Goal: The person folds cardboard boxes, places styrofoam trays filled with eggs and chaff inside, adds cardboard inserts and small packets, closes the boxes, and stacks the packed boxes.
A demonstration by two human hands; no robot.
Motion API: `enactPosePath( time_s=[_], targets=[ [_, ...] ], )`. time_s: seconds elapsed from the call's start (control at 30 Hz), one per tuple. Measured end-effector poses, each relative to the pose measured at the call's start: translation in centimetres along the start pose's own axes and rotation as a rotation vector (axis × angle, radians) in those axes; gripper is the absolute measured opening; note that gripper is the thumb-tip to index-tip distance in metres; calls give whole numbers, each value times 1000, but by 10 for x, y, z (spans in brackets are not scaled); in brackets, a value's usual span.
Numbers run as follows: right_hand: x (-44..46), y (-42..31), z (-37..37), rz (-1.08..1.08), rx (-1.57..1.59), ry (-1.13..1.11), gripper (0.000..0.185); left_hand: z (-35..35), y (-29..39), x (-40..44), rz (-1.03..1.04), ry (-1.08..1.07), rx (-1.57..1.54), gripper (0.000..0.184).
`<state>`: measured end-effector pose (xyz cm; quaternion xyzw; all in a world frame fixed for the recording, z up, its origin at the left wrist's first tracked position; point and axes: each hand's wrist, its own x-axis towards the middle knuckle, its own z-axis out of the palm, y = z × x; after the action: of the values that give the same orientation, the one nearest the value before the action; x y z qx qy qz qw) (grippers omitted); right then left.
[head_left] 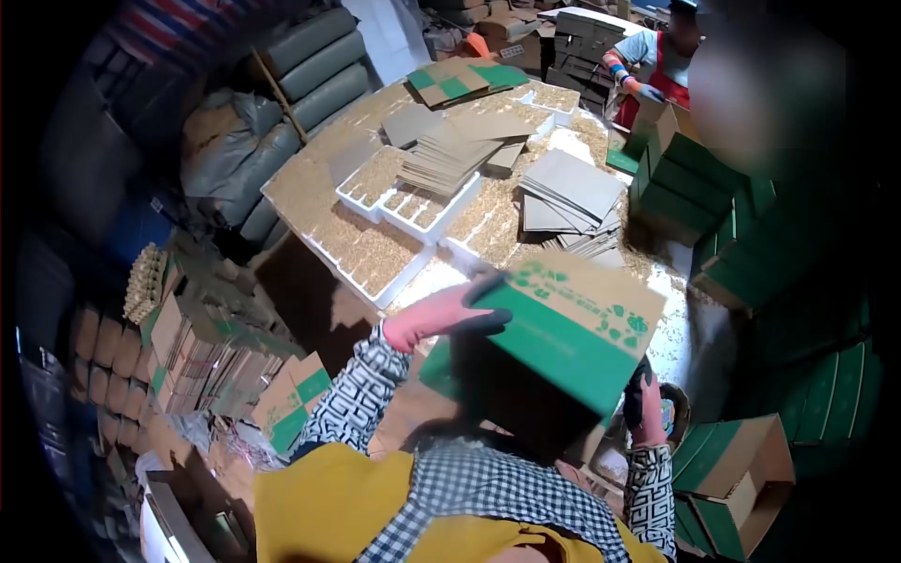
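A green and brown cardboard box (563, 324) with printed green leaves is right in front of me, tilted, its near side in dark shadow. My left hand (446, 314), in a pink glove with dark fingers, is at the box's left edge with thumb and fingers spread apart. Whether it touches the cardboard I cannot tell. Against the box's right side is my right hand (646, 408), gloved the same way, its fingers partly hidden by the box corner and gripping there. Beyond the box, grey-brown cardboard sheets (572, 188) are stacked on the table.
White trays (427, 220) of grainy brown material and more cardboard sheets (455, 150) cover the table. Green boxes (690, 174) are stacked at right, near a co-worker (648, 61). An open box (737, 479) lies low right. Flattened cartons (221, 366) stand at left.
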<state>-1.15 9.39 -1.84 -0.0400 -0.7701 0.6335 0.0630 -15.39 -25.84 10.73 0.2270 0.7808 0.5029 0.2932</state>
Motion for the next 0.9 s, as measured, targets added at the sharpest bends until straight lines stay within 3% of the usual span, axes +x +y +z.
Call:
enactPosePath(
  time_s=[0.07, 0.13, 0.2, 0.23, 0.37, 0.47, 0.5, 0.53, 0.6, 0.67, 0.73, 0.77, 0.8, 0.83, 0.87, 0.9],
  targets=[
    [-4, 48, 6, 13, 18, -20, 40, -22, -34, 21, 183, -233, 117, 81],
    [-16, 71, 9, 65, 34, 13, 38, -27, -16, 8, 159, -90, -14, 77],
    [-26, 66, 14, 155, 44, 88, 41, -32, 1, -3, -30, 23, -273, 77],
    [-30, 67, 17, 194, 41, 121, 42, -35, -3, 1, -99, 100, -213, 78],
    [-41, 90, 41, 304, 6, 243, 47, -39, -24, 24, -28, 193, -188, 69],
    [-25, 112, 47, 394, 3, 284, 52, 0, -86, 58, -28, 337, 246, 59],
    [-14, 115, 39, 439, 31, 304, 53, 16, -108, 67, -102, 317, 246, 49],
    [1, 110, 25, 483, 91, 355, 55, 26, -106, 70, 43, 438, 147, 44],
    [26, 56, 10, 445, 294, 489, 58, 23, -91, 79, -20, 404, 192, 44],
    [36, -46, 33, 219, 420, 476, 61, 15, -68, 90, -165, 376, 110, 51],
    [51, -36, 52, 103, -341, 303, 68, 16, -129, 124, 45, 448, -24, 51],
    [56, -26, 65, 108, -722, 204, 77, 9, -149, 131, -114, 422, -291, 50],
    [60, -27, 76, 181, -934, 209, 83, 0, -163, 130, -193, 475, -346, 50],
    [62, -27, 76, 142, -879, 226, 82, -8, -178, 130, -270, 531, -405, 50],
    [62, -28, 74, 104, -826, 244, 82, -7, -263, 153, -107, 783, -243, 53],
    [60, -29, 74, 137, -811, 280, 81, -18, -267, 146, -238, 791, -155, 58]
  ],
)
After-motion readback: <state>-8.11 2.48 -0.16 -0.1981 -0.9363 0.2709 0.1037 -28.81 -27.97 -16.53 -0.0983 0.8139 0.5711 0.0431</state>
